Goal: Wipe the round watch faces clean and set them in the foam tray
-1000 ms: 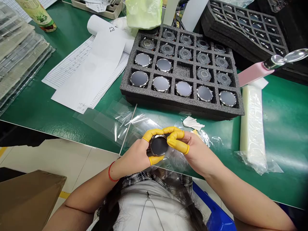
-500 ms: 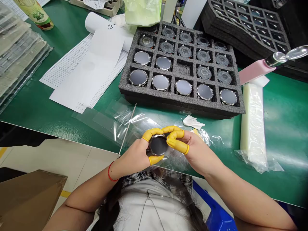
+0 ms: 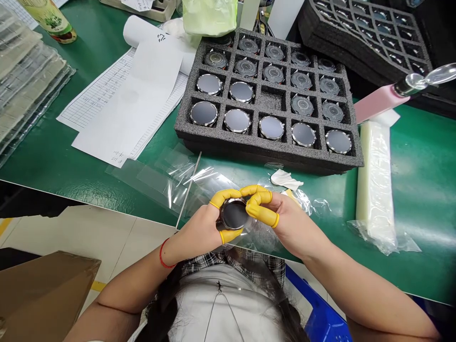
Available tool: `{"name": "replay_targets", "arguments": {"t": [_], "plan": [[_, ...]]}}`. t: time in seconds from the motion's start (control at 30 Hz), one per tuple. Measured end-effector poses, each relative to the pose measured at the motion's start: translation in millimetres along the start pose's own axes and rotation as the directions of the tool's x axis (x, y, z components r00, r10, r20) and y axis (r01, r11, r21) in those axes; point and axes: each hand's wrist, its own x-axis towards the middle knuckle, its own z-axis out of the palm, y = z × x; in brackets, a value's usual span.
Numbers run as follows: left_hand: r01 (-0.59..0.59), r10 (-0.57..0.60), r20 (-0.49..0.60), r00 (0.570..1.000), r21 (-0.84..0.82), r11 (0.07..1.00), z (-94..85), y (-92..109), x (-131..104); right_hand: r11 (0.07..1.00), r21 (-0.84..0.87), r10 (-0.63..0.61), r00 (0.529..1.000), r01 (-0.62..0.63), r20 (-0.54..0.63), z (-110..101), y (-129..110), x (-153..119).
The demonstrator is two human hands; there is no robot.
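A round watch case (image 3: 235,214) with a dark face and metal rim is held face up at the table's near edge. My left hand (image 3: 210,223) grips it from the left, yellow-capped fingers around its rim. My right hand (image 3: 276,213), also in yellow finger caps, is closed at the upper right rim; whether anything small is pinched there is hidden. Beyond them sits a black foam tray (image 3: 270,147) of similar watch cases, front rows mostly face up, others showing their backs. One compartment (image 3: 272,99) holds no case.
Clear film (image 3: 171,183) and a crumpled white wipe (image 3: 285,179) lie near my hands. Papers (image 3: 124,99) are at the left, beside stacked plastic trays (image 3: 24,80). At the right are a wrapped white block (image 3: 375,185), a pink bottle (image 3: 381,102) and another foam tray (image 3: 356,45).
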Motion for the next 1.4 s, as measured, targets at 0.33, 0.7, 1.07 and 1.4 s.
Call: {"name": "replay_targets", "arguments": {"t": [0.33, 0.7, 1.07, 1.4], "plan": [[-0.025, 0.025, -0.003, 1.000, 0.034, 0.999, -0.8, -3.0, -0.3, 1.000, -0.020, -0.014, 1.000, 0.014, 0.013, -2.5, 2.6, 0.3], [-0.018, 0.018, -0.005, 1.000, 0.011, 1.000, 0.3, -3.0, -1.2, 0.998, -0.054, -0.019, 1.000, 0.020, 0.006, -2.2, 2.4, 0.0], [-0.019, 0.019, 0.001, 1.000, 0.021, 1.000, -0.1, -4.3, -1.0, 0.994, -0.096, -0.046, 0.999, 0.048, 0.019, -1.4, 2.2, 0.3], [-0.015, 0.014, 0.016, 1.000, 0.015, 1.000, 0.2, -4.4, -1.0, 0.991, -0.104, -0.079, 0.997, 0.081, 0.025, 0.4, 0.6, -0.5]]}}
